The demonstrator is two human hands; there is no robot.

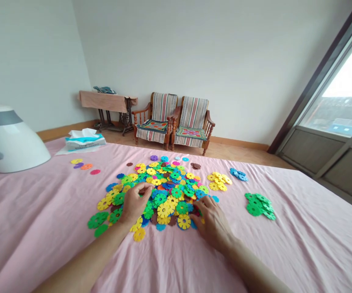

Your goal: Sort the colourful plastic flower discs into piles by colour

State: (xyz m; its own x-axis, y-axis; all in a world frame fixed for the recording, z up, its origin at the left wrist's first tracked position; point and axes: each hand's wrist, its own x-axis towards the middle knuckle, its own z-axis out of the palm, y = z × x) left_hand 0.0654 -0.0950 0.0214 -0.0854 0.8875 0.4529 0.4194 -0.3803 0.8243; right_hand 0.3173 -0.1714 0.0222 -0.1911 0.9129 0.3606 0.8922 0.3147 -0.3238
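Note:
A big heap of flat, flower-shaped plastic discs (163, 191) in yellow, green, blue, orange and brown lies on a pink cloth (41, 228). My left hand (134, 203) rests on the heap's left side, its fingers curled with the tips pressed together over the discs; what they pinch is hidden. My right hand (212, 221) lies on the heap's lower right edge, fingers bent down among the discs. Sorted small piles sit to the right: yellow discs (219, 181), blue discs (238, 174) and green discs (259, 205).
A few purple, orange, yellow and pink discs (82, 165) lie at the left. A tissue pack (84, 140) and a white appliance (9, 140) stand at the far left. Beyond the cloth are two wooden armchairs (172, 122), a sewing-machine table (108, 103) and a window (340, 106).

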